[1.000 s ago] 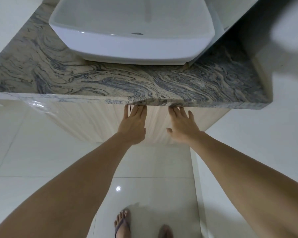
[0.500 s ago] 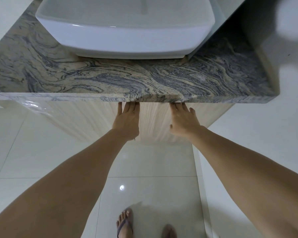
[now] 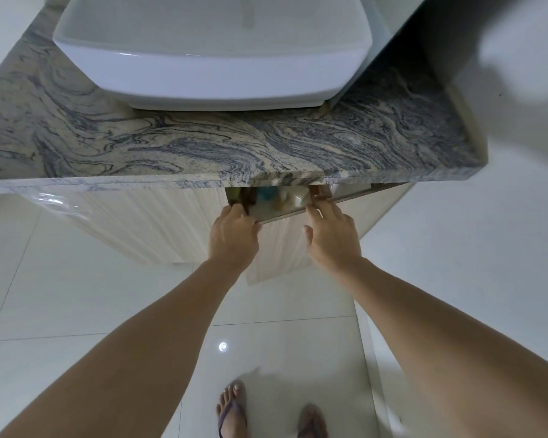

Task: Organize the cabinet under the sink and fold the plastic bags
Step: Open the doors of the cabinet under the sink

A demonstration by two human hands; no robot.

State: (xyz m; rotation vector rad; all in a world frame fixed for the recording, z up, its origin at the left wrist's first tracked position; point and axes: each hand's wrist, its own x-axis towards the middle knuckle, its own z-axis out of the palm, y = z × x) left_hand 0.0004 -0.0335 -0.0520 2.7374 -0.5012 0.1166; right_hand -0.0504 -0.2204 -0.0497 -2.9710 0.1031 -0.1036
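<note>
Half a second ago both cabinet doors lay flush and closed under the table edge; now the right cabinet door point(image 3: 301, 245) has swung out a little at its top edge, and a dim gap shows behind it. The left hand point(image 3: 233, 237) has its fingers curled over the door's upper corner, gripping it, while the right hand point(image 3: 331, 235) hooks its fingertips over the same top edge further right, thumb free. Through the gap, blurred shapes sit inside the cabinet point(image 3: 276, 197): something yellowish, something blue, a pale container, none clear enough to name, and no plastic bags can be made out. The left cabinet door point(image 3: 146, 226) is shut. Above hangs the veined stone table point(image 3: 203, 150) with the white basin point(image 3: 209, 52) on it; below, the glossy tiled floor point(image 3: 76, 295) and sandalled feet point(image 3: 231, 412). The step in hand looks like opening the cabinet, the very start of the task. Next, the door likely needs swinging wide, and the person crouching to see the contents.
</note>
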